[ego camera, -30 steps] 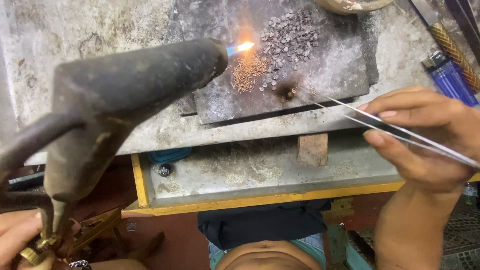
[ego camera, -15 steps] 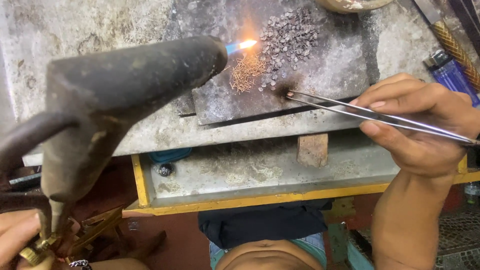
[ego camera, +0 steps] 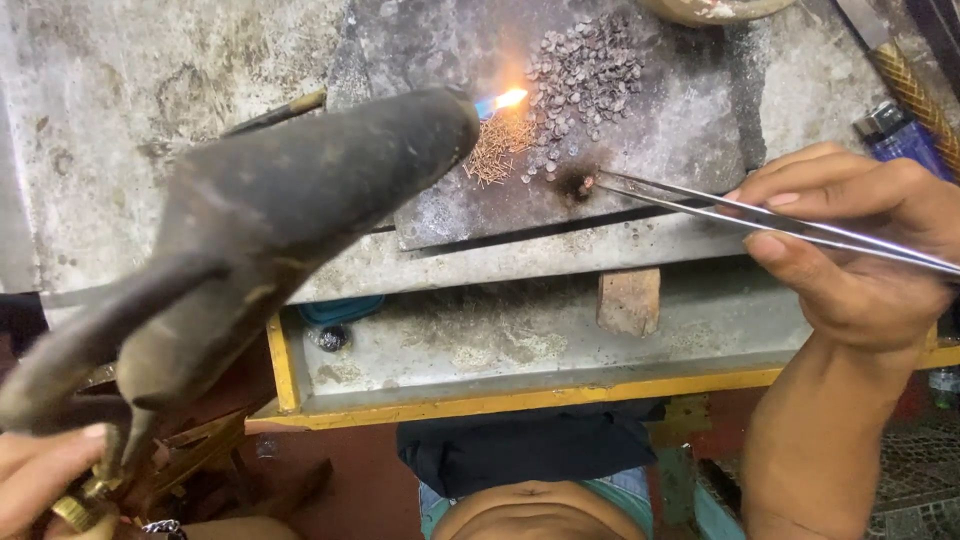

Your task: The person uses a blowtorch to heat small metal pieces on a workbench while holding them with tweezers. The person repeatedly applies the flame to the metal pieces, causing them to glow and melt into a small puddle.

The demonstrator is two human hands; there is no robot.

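Item: soldering station, viewed from above. Our left hand point(ego camera: 45, 470), at seven o'clock in the frame, is closed about the brass valve end of a large, soot-blackened metal blowtorch point(ego camera: 270, 240), whose nozzle points toward one o'clock and carries a small blue-and-orange flame point(ego camera: 503, 99). Our right hand point(ego camera: 850, 250), at three o'clock, pinches long, slender steel tweezers point(ego camera: 760, 215) between thumb and fingers, the blades pressed nearly together; their tips meet at a tiny glowing piece point(ego camera: 583, 184), though we cannot tell whether they clamp it or merely touch it. That piece lies on a dark, scorched rectangular soldering slab point(ego camera: 690, 120), just at five o'clock of a heap of short, thin copper-coloured wire bits point(ego camera: 495, 158) and at six o'clock of a scatter of small grey metal chips point(ego camera: 590, 70). A blue plastic lighter point(ego camera: 900, 140) rests at the slab's three o'clock, near our right fingers. Hazards, in our judgement: the flame sits nearer the wire heap than the piece, so a wandering nozzle could melt or fuse the loose stock; excess heat could collapse the small piece; a slackened pinch could flick it among the chips; heat creeping up the steel could sting our fingers; and the lighter stands uncomfortably near the hot work.
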